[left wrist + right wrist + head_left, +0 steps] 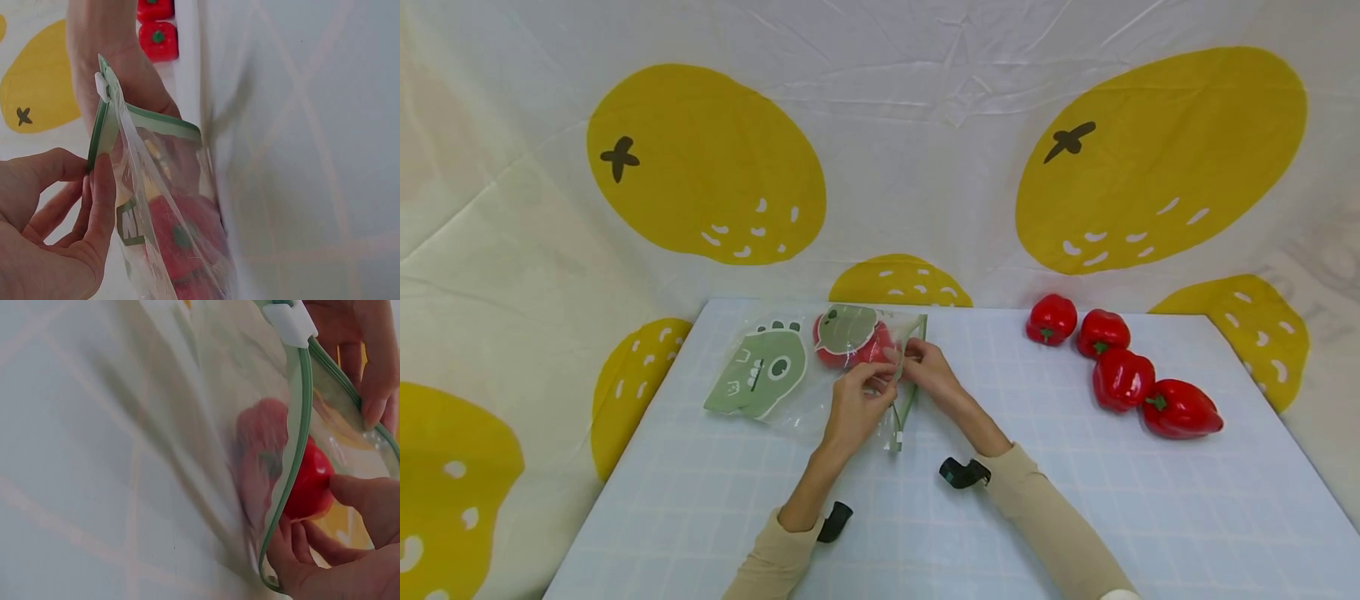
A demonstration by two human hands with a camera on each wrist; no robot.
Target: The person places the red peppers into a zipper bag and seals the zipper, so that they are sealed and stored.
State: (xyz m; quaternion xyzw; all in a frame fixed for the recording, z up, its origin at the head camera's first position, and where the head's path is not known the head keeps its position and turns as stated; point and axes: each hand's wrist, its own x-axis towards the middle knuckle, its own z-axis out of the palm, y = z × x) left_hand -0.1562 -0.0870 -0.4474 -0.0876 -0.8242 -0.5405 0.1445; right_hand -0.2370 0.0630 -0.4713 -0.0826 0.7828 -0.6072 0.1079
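A clear zip bag (805, 400) with a green dinosaur print lies on the table, its green-edged mouth towards the right. My left hand (859, 406) pinches the bag's rim between thumb and fingers, a little below the white slider (102, 87) in the left wrist view. At the mouth, my right hand (934, 372) reaches inside. Its thumb and curled fingers are on a red bell pepper (310, 487), which shows through the opening. More red (265, 422) shows through the plastic beside it. The fingertips are partly hidden behind the bag in the head view.
Several red bell peppers (1123, 380) lie in a curved row at the right of the table (880, 533), which has a pale checked cover. Behind it hangs a white cloth (917, 150) with large yellow fruit prints. Dark wrist cameras sit on both sleeves.
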